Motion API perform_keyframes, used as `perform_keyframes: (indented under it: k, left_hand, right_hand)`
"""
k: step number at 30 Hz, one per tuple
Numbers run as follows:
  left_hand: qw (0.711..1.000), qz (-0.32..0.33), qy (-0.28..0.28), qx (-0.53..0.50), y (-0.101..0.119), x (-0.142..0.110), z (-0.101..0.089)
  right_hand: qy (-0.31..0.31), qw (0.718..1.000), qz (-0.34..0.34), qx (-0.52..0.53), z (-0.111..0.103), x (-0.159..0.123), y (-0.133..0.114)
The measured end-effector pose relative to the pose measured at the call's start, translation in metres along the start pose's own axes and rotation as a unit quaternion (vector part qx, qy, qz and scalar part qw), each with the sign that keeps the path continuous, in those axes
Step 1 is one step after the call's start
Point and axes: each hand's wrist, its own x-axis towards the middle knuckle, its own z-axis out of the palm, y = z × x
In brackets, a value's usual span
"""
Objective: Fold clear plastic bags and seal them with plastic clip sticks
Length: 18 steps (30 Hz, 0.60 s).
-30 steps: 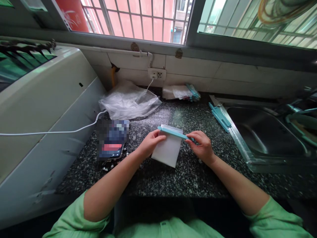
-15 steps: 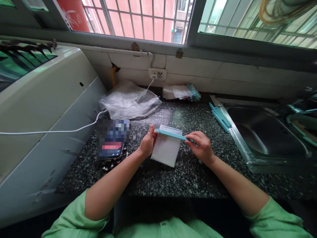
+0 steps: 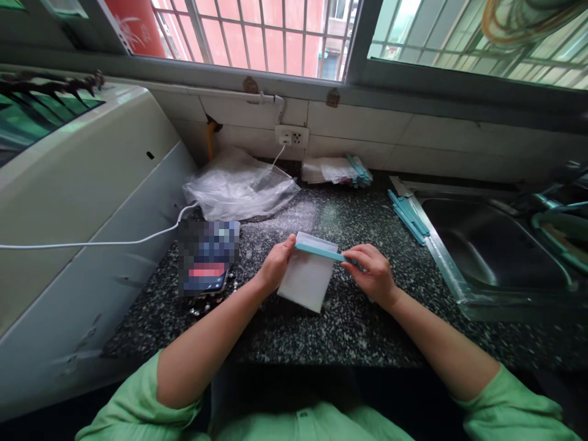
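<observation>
Over the counter I hold a white plastic bag (image 3: 305, 280) with a light-blue bag clip (image 3: 319, 252) lying across it near its top edge. My left hand (image 3: 277, 263) is closed at the left side, its thumb on the clip's left end and the bag's edge; its other fingers are partly hidden. At the other end, my right hand (image 3: 371, 272) pinches the clip between thumb and fingers, just past the bag's right edge. A short flap of the bag sticks out above the clip.
Several loose blue clips (image 3: 407, 215) lie beside the steel sink (image 3: 482, 245) on the right. Clipped bags (image 3: 335, 170) rest by the wall, near a crumpled clear plastic bag (image 3: 239, 187). A phone (image 3: 209, 257) and white cable (image 3: 138, 242) are at left on the speckled counter (image 3: 294, 343).
My left thumb has come down from upright onto the clip's left end, and that hand has moved slightly right. The bag's lower edge has shifted a little left. My right hand has barely moved.
</observation>
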Motion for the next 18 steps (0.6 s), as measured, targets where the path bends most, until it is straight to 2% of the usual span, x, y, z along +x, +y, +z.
perform_keyframes:
  k: [4,9,18]
  left_hand:
    - [1.000,0.009,0.014,0.010,-0.004,0.001,-0.002]
    - [0.999,0.010,0.038,0.010,-0.009,0.003,-0.003]
    - [1.000,0.011,0.022,-0.014,-0.008,0.002,0.003]
  right_hand:
    - [-0.001,0.999,-0.004,-0.043,-0.001,0.000,-0.002]
    - [-0.004,1.000,0.009,-0.027,0.000,-0.002,-0.002]
    - [0.008,1.000,0.005,-0.010,-0.001,-0.001,-0.001]
